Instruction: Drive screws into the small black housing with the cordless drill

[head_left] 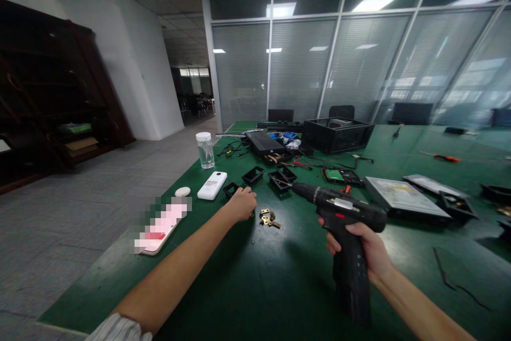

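Black pistol-shaped cordless drill (351, 217), its handle clasped by the right hand (373, 250), is over the glossy green table (279, 282). The left hand (242, 204) curls beside 1 pile of brass-coloured metal pieces (268, 218); I cannot tell whether its fingers hold anything.

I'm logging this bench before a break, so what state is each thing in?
Drill: gripped in the right hand, chuck pointing left; running or not, cannot tell.
Left hand: fingers bent; what they hold, if anything, is unclear.
Brass pieces: loose, in a small heap.
Bottle: upright, white cap on.
Phone: lying flat, screen pixelated.
Screwdriver: lying down.
Blinds: lowered.
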The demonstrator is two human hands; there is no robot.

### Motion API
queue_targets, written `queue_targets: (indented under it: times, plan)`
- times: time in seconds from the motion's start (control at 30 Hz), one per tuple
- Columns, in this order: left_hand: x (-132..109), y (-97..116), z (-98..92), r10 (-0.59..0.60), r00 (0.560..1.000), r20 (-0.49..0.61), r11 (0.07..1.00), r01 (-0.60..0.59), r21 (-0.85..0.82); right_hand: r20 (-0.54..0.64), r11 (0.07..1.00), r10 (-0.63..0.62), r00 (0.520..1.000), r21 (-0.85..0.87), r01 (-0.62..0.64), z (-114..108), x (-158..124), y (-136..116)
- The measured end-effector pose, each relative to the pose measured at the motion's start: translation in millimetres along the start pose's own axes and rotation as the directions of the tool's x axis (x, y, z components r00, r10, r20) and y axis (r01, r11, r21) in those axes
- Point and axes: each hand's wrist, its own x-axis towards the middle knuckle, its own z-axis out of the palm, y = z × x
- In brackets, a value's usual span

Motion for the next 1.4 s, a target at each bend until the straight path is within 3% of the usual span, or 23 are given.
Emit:
queue_targets:
  times: [0.2, 0.33, 0.6, 0.7, 0.8, 0.83, 0.9, 0.93, 1.0, 1.1, 1.2, 1.3, 1.4]
  plan:
    - [3.4, -1.1, 7.3, -0.021, 0.998, -0.052, 0.998, 0.023, 0.050, 0.037, 1.000, -0.003, 0.999, -0.009, 0.003, 1.9, -2.1, 2.7]
    - [5.3, 3.4, 5.3, 0.023, 0.998, -0.057, 1.000, -0.023, -0.001, 0.035, 0.999, 0.022, 0.999, -0.050, -0.020, 4.5, -3.2, 3.8]
    - [10.1, 13.4, 7.1, 0.129, 0.985, -0.113, 0.988, -0.138, -0.074, 0.021, 0.999, 0.034, 0.999, 0.028, -0.034, 3.4, -2.0, 4.3]
    - [7.8, 4.3, 5.7, 0.011, 0.986, -0.168, 0.988, -0.036, -0.148, -0.017, 1.000, 0.020, 1.000, 0.011, -0.020, 4.9, -3.0, 1.6]
    - [4.0, -10.4, 3.4, -0.293, 0.938, -0.185, 0.940, 0.247, -0.235, -0.040, 0.999, -0.015, 0.999, 0.035, 0.017, 7.9, -4.5, -1.7]
    - [2.8, -16.2, 3.6, -0.420, 0.894, -0.159, 0.889, 0.369, -0.272, -0.049, 0.997, -0.027, 0.998, 0.065, 0.030, 9.4, -5.1, -3.0]
    - [0.9, -29.0, 6.5, -0.645, 0.757, -0.108, 0.733, 0.573, -0.365, -0.087, 0.987, -0.030, 0.996, 0.153, 0.043, 13.0, -6.2, -5.3]
    - [0.3, -35.4, 9.3, -0.727, 0.684, -0.059, 0.634, 0.636, -0.440, -0.114, 0.979, -0.017, 0.993, 0.201, 0.040, 14.9, -6.7, -6.3]
    - [-0.3, -47.4, 16.7, -0.799, 0.600, 0.041, 0.459, 0.652, -0.603, -0.139, 0.963, 0.037, 0.990, 0.268, 0.002, 17.9, -7.7, -7.4]
    - [0.1, -59.1, 27.9, -0.789, 0.603, 0.120, 0.359, 0.610, -0.706, -0.088, 0.939, 0.129, 0.988, 0.330, -0.093, 18.7, -8.4, -6.1]
    - [1.4, -63.3, 33.3, -0.771, 0.622, 0.132, 0.372, 0.610, -0.700, 0.012, 0.916, 0.189, 0.982, 0.359, -0.180, 14.9, -6.9, -2.3]
    - [3.2, -65.1, 32.9, -0.761, 0.640, 0.107, 0.385, 0.578, -0.719, 0.092, 0.919, 0.163, 0.982, 0.349, -0.185, 8.5, -3.1, 1.5]
    - [5.9, -67.2, 31.2, -0.749, 0.660, 0.064, 0.373, 0.500, -0.782, 0.093, 0.926, 0.120, 0.988, 0.348, -0.145, 1.2, 0.7, 3.6]
